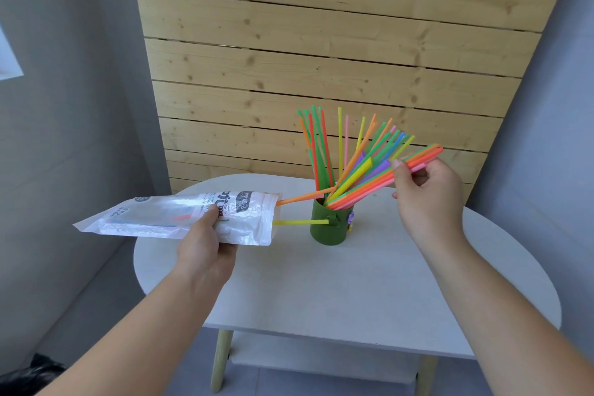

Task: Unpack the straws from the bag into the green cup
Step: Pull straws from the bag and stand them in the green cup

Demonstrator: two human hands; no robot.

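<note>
Green cup [331,223] on white table [369,283], crammed with straws [356,170] — right hand [427,199] pinching several above it; left hand [205,244] beside it, fingers clamped on bag [180,217] — two straws protruding

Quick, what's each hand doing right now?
Left hand: closed on the bag.
Right hand: closed on a bunch of straws going into the green cup.

hidden: lower straw ends inside green cup [331,223] | bag [180,215] print partly covered by left hand [205,244] | cut off: dark object [29,376] at bottom-left edge
</note>
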